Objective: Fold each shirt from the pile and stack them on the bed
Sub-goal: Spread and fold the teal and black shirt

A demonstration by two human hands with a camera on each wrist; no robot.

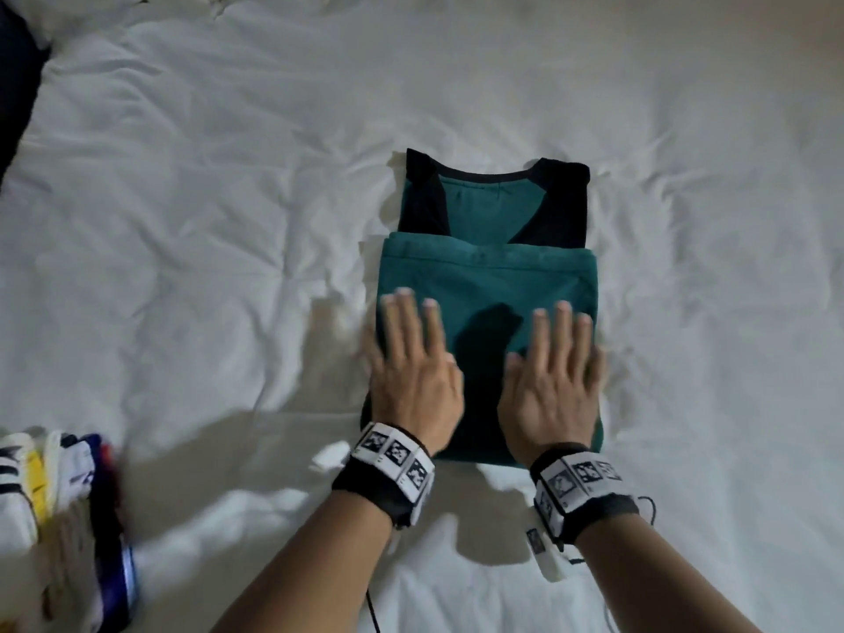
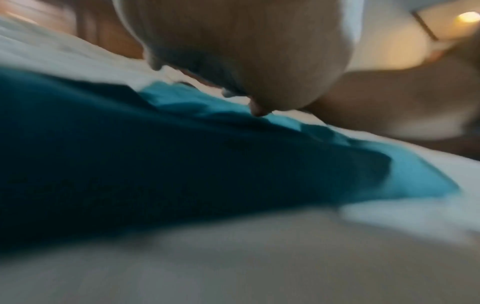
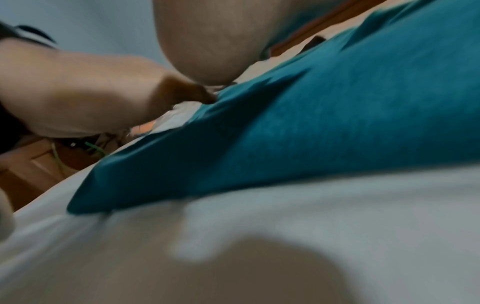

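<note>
On white bed (image 1: 205, 221): left hand (image 1: 413, 381) and right hand (image 1: 550, 386) flat, fingers straight, pressing folded teal shirt (image 1: 488, 276) (wrist views blurred, probably full contact); nothing gripped.

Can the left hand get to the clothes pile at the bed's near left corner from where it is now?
Probably yes. The left hand lies flat and open on the teal shirt, holding nothing, and only bare sheet lies between it and the pile.
</note>
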